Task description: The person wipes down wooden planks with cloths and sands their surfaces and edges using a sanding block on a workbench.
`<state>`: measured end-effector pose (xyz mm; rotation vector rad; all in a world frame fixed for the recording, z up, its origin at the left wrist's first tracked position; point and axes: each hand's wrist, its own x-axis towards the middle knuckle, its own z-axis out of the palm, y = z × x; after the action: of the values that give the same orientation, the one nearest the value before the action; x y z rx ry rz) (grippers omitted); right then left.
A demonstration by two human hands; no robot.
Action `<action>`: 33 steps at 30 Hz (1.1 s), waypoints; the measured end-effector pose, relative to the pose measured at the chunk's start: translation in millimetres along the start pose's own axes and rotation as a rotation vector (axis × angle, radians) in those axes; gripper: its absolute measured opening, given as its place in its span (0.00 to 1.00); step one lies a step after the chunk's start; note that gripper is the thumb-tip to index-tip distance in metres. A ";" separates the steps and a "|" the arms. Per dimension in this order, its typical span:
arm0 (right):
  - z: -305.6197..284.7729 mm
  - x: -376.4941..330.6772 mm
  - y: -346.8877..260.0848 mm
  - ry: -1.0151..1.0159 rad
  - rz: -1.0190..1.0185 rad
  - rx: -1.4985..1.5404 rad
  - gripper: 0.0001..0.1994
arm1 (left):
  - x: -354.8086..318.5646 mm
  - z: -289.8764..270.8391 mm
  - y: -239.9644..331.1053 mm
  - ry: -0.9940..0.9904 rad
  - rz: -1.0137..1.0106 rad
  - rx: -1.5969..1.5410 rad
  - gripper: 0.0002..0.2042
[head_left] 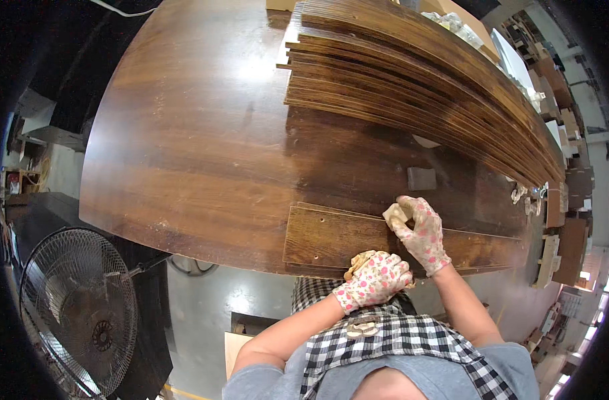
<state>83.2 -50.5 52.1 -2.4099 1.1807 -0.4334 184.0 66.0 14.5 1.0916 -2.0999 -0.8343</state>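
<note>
A dark brown wooden board [331,233] lies along the table's near edge, with small marks or holes on its face. My right hand [424,237], in a white glove with a pink flower print, pinches a small off-white block [396,215] over the board's far edge. Gloved the same way, my left hand [378,279] is closed on a crumpled yellowish cloth [359,263] at the board's near edge. A small dark grey block [421,178] rests on the table just beyond my right hand.
Several long brown boards [411,87] are stacked across the far right of the brown table [184,147]. A black-caged fan [81,307] stands at the lower left. Clear plastic wrapping [458,30] lies behind the stack, and cardboard boxes [571,253] stand farther right.
</note>
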 end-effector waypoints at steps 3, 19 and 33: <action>22.5 21.3 -49.2 0.008 -0.209 0.060 0.21 | -7.8 24.4 -9.9 0.251 0.013 0.003 0.12; 58.3 46.5 -80.3 0.073 -0.299 0.093 0.12 | -26.8 64.7 -16.5 -0.366 -0.272 0.006 0.18; -26.4 -3.4 -17.5 0.163 -0.038 -0.172 0.05 | -3.7 -4.0 -2.0 0.053 0.071 0.103 0.10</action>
<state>81.1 -44.3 83.3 -2.5882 1.2901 -0.5710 189.7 67.3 14.5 1.0739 -2.1441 -0.6626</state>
